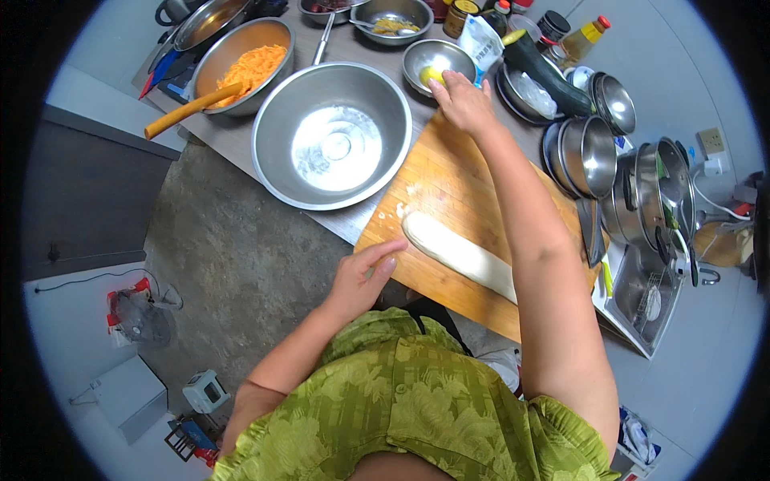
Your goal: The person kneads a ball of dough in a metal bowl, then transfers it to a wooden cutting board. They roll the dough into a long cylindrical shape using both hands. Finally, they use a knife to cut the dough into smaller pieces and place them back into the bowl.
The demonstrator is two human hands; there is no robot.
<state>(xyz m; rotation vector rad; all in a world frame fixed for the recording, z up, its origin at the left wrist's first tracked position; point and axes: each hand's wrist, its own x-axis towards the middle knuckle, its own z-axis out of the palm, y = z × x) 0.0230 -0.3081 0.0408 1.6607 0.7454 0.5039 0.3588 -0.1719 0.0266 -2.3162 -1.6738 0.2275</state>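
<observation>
A long white roll of dough [457, 254] lies across the wooden cutting board [451, 180], its right end hidden behind my right forearm. My left hand [361, 274] is at the board's near left edge, fingers stretched toward the rounded left end of the dough, holding nothing. My right hand [467, 106] reaches over the far edge of the board to a small metal bowl [415, 58]. Its fingers are apart over the rim, close to something yellow [431, 75] in the bowl, whose kind I cannot make out. Small dough scraps [400, 210] dot the board.
A large metal basin [269, 148] stands left of the board. Behind it is a bowl of orange shreds [255, 68] with a wooden-handled tool [192, 111]. Stacked metal bowls [589, 156], a dark green gourd [545, 76] and bottles [584, 42] crowd the right, beside a sink [642, 309].
</observation>
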